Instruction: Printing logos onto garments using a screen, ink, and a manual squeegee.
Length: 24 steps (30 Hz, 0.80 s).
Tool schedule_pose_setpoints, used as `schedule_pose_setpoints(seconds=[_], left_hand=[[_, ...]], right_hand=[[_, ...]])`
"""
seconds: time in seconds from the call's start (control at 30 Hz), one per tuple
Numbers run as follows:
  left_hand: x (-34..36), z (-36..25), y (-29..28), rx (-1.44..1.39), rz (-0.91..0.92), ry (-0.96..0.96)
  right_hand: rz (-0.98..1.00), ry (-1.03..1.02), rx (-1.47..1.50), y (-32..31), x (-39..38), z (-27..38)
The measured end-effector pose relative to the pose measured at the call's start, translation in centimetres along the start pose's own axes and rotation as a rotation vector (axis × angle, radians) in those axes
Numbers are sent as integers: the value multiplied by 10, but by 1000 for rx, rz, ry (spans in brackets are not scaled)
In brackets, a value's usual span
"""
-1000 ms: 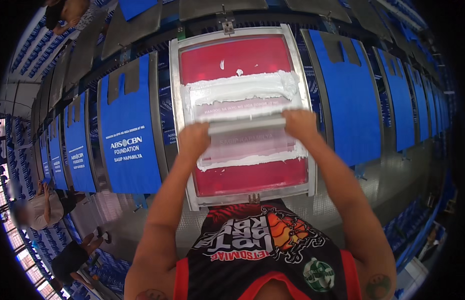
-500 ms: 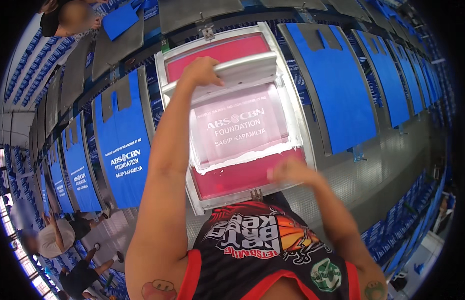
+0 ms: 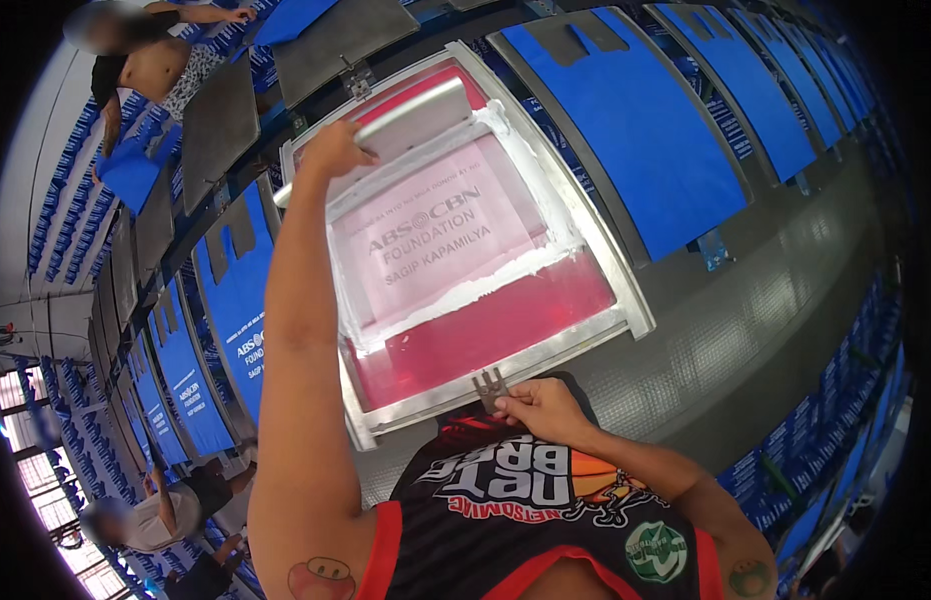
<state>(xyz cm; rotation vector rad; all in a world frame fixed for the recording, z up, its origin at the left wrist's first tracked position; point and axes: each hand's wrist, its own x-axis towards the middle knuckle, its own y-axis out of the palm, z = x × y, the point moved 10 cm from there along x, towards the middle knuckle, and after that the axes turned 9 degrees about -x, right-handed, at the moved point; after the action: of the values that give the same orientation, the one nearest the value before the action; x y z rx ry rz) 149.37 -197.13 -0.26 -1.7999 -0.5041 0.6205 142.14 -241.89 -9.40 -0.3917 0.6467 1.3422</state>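
A screen-printing frame (image 3: 575,338) with a metal rim and pink-red mesh lies in front of me. White ink edges its pale middle panel (image 3: 445,225), which bears lettering. My left hand (image 3: 335,152) is closed round a long, light-coloured squeegee (image 3: 425,118) across the far part of the mesh. At the rim's near edge, my right hand (image 3: 545,408) pinches a small pronged metal bracket (image 3: 490,386), fingers closed on it.
Boards with blue fabric bag pieces (image 3: 625,130) stand in a row to the right, and printed blue pieces (image 3: 240,300) to the left. A person (image 3: 160,70) handles blue fabric at the far left. Another person (image 3: 175,515) is at the lower left. Grey table surface (image 3: 675,340) runs along the right.
My right hand has come from over the near right of the frame to its near bracket and taken hold. The frame sits further left in view, its lettering now darker. My left hand keeps the squeegee.
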Motion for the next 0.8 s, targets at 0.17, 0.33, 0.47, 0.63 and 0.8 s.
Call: schedule_pose_setpoints(seconds=[0.17, 0.33, 0.47, 0.63, 0.8], left_hand=[[1, 4, 0, -58, -26, 37], [-44, -17, 20, 3, -116, -87], [-116, -54, 54, 67, -56, -153], [-250, -144, 123, 14, -341, 38], [-220, -130, 99, -91, -92, -77]], right_hand=[[15, -61, -46, 0, -7, 18], [-23, -92, -117, -4, 18, -22], [-68, -130, -181, -7, 31, -36], [-103, -116, -242, -14, 46, -55], [-94, -130, -154, -15, 54, -73]])
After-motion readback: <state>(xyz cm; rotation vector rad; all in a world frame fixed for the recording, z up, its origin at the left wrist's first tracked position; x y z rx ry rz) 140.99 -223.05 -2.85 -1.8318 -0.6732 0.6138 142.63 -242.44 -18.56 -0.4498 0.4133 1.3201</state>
